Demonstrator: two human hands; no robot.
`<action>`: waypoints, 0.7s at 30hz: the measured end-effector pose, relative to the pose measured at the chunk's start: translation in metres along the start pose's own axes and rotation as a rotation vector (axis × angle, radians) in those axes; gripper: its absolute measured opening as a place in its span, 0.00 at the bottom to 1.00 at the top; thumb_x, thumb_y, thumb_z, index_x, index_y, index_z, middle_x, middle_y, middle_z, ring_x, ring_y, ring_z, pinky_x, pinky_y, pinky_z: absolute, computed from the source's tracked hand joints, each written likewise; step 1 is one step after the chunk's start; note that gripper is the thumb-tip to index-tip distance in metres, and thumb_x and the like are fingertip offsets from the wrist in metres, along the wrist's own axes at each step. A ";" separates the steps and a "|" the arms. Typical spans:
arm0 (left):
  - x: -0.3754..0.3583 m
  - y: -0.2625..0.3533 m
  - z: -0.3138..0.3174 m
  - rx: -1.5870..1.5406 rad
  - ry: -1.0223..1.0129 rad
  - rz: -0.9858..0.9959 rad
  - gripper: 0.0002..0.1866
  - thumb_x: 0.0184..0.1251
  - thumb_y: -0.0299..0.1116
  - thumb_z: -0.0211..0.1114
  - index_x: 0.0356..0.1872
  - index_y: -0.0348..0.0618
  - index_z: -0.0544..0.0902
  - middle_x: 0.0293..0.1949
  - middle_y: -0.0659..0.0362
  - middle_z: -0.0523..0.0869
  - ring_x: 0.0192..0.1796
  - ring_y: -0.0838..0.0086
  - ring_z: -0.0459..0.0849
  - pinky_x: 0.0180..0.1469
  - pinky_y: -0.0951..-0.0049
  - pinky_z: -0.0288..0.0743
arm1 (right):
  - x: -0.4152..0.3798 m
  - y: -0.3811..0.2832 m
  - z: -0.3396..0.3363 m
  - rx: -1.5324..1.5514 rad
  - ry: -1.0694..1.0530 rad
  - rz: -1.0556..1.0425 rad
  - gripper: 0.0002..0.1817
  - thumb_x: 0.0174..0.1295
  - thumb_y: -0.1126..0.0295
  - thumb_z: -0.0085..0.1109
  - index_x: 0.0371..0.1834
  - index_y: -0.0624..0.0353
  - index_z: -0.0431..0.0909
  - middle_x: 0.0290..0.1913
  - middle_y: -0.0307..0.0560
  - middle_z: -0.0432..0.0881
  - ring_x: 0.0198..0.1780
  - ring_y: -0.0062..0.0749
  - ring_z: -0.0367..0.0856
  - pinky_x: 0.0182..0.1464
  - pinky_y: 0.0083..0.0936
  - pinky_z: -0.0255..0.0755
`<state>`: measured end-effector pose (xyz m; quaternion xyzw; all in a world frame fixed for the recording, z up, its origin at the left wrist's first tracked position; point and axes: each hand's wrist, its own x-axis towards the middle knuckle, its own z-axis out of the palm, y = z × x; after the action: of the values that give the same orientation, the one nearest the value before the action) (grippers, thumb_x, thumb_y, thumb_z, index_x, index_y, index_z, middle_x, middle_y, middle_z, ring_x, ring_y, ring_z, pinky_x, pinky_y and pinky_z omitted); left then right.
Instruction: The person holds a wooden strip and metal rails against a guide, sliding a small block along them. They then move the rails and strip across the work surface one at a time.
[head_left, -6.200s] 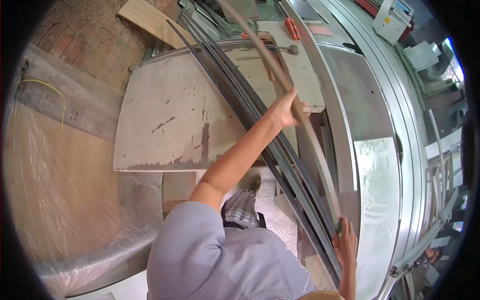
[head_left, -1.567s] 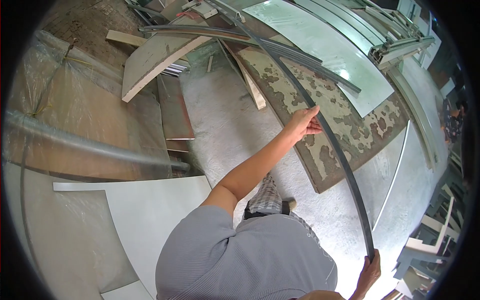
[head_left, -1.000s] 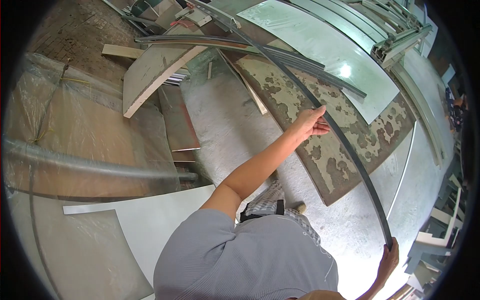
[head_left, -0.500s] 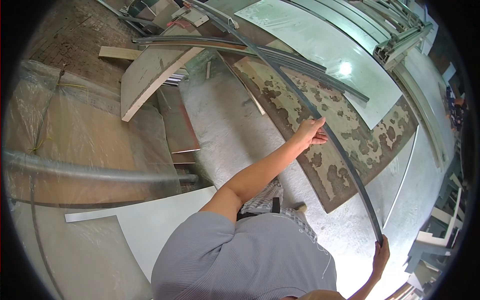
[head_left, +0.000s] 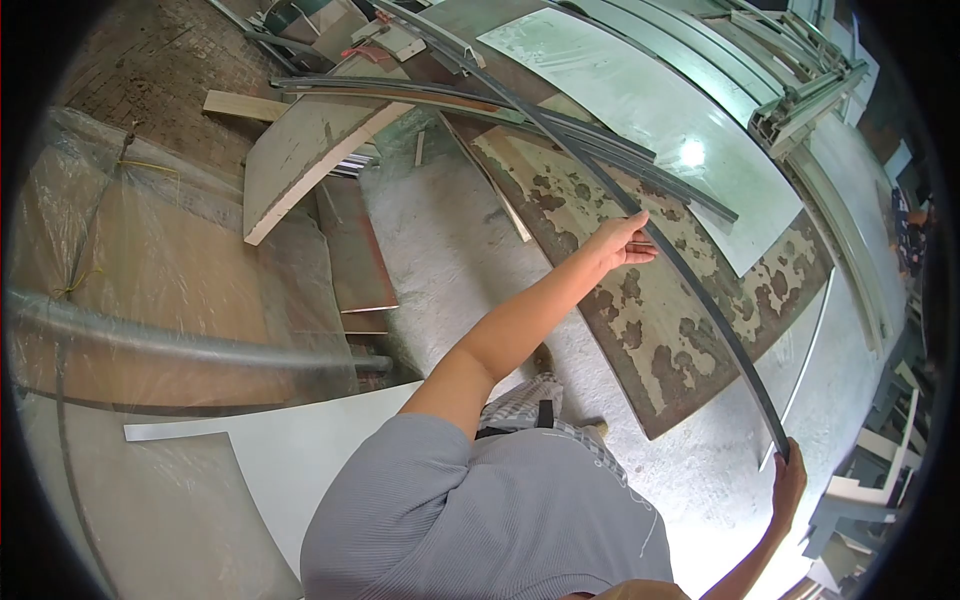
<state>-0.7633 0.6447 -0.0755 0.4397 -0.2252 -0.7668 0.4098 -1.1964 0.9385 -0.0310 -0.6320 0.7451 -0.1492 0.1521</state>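
A long dark metal strip (head_left: 690, 283) runs from the top of the view down to the lower right. My left hand (head_left: 622, 242) is at its middle, thumb against the strip and fingers closed beneath its near side. The lower end of the strip is in my right hand (head_left: 789, 482), with the fingers wrapped round it. Below the strip lies a worktop with patchy, flaking paint (head_left: 665, 340). Several dark metal profiles (head_left: 690, 190) rest across that worktop, beside a pale glossy sheet (head_left: 640, 90).
Plastic-wrapped boards (head_left: 170, 270) and a round pipe (head_left: 190, 345) are at the left. A thick board (head_left: 310, 150) leans at the upper left. A white sheet (head_left: 310, 450) lies by my left side. Metal frames (head_left: 805, 115) are stacked at the upper right, and part of a person shows at the far right.
The strip's lower end and my right hand have moved up and to the right. My left hand has shifted slightly up and left, still at the strip.
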 end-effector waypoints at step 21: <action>0.046 0.080 -0.048 -0.026 -0.100 -0.051 0.18 0.66 0.43 0.56 0.40 0.34 0.74 0.38 0.47 0.79 0.44 0.56 0.82 0.50 0.56 0.78 | 0.092 -0.040 0.015 0.017 -0.073 0.032 0.20 0.59 0.77 0.54 0.56 0.64 0.69 0.50 0.57 0.76 0.52 0.48 0.75 0.52 0.32 0.68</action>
<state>-0.7006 0.5620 -0.0661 0.4010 -0.2241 -0.8009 0.3842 -1.1688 0.8408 -0.0316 -0.6238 0.7478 -0.1296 0.1869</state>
